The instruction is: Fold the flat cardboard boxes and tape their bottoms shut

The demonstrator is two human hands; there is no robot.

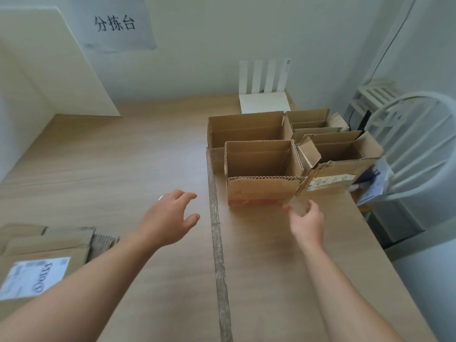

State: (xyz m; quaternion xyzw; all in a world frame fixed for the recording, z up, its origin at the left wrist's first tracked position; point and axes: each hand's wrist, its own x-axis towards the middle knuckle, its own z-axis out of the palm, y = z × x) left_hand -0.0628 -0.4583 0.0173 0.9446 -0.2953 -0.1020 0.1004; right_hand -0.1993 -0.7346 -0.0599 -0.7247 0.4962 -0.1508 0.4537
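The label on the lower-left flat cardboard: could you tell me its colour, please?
The label is white with dark print; head view.

Wood-grain table (111, 169) filled most of the view, and a rough grey seam strip (217, 230) ran front to back across its top. Walls (209, 45) were plain white, the light soft and even. A paper sign (116, 24) reading 分拣台 hung high on the back wall. A large white board (49, 70) leaned in the left corner. A white router (265, 102) with four upright antennas sat at the table's rear edge. A white chair (417, 149) stood beside the table on the right, with a white slatted rack (377, 92) behind it. A thin dark cable (392, 38) ran down the right wall.
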